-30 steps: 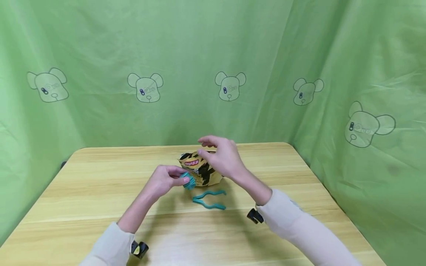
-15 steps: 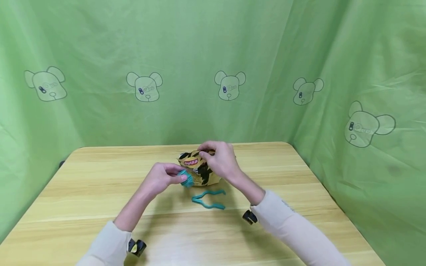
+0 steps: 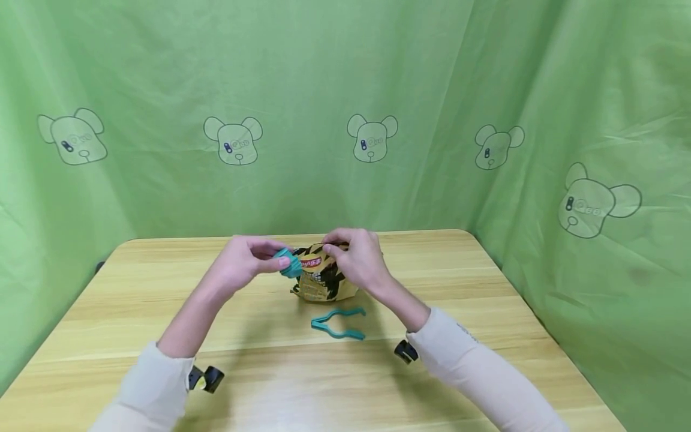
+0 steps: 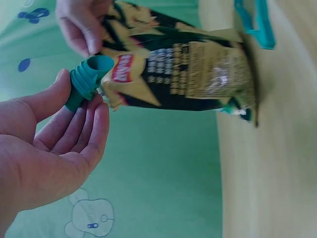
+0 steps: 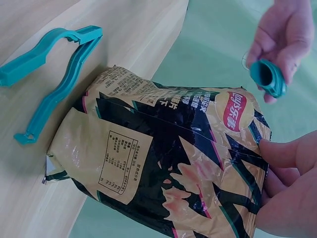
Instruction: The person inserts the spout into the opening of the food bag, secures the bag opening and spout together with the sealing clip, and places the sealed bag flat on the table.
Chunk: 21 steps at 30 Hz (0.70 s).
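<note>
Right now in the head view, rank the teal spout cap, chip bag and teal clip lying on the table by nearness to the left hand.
1. Teal spout cap, pinched by the left hand.
2. Chip bag, just beside it, upright.
3. Teal clip, lying open on the table in front of the bag.

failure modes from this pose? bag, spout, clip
1. The left hand pinches the spout by its fingertips only, beside the bag top; it could slip on contact.
2. The right hand holds just the bag's upper edge, and the bag stands on its base: a sideways push may tip or crumple it.
3. The open clip lies on the table in front of the bag, where a forearm might knock it.
</note>
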### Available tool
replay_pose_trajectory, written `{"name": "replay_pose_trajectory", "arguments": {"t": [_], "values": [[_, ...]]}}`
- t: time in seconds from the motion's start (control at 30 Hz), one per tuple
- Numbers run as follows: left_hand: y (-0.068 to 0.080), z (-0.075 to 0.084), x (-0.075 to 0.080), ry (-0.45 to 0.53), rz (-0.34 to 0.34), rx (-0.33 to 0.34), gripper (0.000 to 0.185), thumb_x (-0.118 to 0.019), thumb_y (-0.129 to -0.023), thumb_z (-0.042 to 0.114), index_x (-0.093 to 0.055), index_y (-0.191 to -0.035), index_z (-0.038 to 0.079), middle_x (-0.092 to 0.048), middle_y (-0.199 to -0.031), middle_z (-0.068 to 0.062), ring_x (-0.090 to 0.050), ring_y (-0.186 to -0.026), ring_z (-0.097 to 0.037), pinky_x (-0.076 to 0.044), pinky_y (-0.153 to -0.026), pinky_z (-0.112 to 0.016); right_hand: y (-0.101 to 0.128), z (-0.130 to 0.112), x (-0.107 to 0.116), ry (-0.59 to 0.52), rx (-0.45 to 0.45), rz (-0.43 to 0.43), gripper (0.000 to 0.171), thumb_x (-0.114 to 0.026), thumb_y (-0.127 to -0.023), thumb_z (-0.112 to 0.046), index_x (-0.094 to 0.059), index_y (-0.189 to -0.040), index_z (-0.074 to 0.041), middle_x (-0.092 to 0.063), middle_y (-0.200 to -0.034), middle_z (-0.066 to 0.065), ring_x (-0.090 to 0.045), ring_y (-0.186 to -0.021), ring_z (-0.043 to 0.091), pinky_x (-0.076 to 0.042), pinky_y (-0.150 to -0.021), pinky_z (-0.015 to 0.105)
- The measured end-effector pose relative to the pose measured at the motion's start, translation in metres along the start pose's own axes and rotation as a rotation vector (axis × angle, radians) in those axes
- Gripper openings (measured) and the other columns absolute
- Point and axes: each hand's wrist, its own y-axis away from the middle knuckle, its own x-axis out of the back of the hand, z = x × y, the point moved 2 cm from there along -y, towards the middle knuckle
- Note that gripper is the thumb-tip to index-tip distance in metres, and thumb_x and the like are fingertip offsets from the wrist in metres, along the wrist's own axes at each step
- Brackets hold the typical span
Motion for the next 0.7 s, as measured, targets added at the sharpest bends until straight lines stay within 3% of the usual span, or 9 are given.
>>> {"name": "replay_pose_trajectory", "arguments": {"t": [0.23, 0.5, 0.7], "values": [[-0.013, 0.012, 0.013, 0.046, 0.065, 0.008, 0.038, -0.078, -0.091, 0.025, -0.069, -0.123, 0.008, -0.073, -0.114, -0.011, -0.069, -0.102, -0.020, -0.047, -0.107, -0.047, -0.001, 0.001, 0.000, 0.005, -0.009, -0.004, 0.009, -0.073, -0.092, -0.006, -0.079, -0.099, -0.007, -0.079, -0.095, 0.007, -0.073, -0.078, 0.016, -0.060, -0.071, 0.033], [-0.025, 0.013, 0.010, 0.051, 0.096, -0.015, 0.034, -0.077, -0.092, 0.023, -0.071, -0.122, 0.009, -0.074, -0.114, -0.011, -0.067, -0.105, -0.023, -0.048, -0.103, -0.044, -0.001, 0.001, 0.000, -0.004, -0.017, -0.010, 0.009, -0.072, -0.093, -0.007, -0.079, -0.099, -0.006, -0.079, -0.095, 0.008, -0.073, -0.075, 0.018, -0.058, -0.066, 0.029], [-0.027, 0.013, 0.005, 0.058, 0.076, -0.016, 0.031, -0.079, -0.090, 0.021, -0.074, -0.120, 0.011, -0.075, -0.113, -0.010, -0.068, -0.104, -0.021, -0.049, -0.101, -0.043, -0.003, 0.000, 0.000, -0.003, -0.028, -0.011, 0.009, -0.071, -0.094, -0.006, -0.079, -0.099, -0.006, -0.079, -0.095, 0.008, -0.074, -0.075, 0.018, -0.058, -0.065, 0.028]]}}
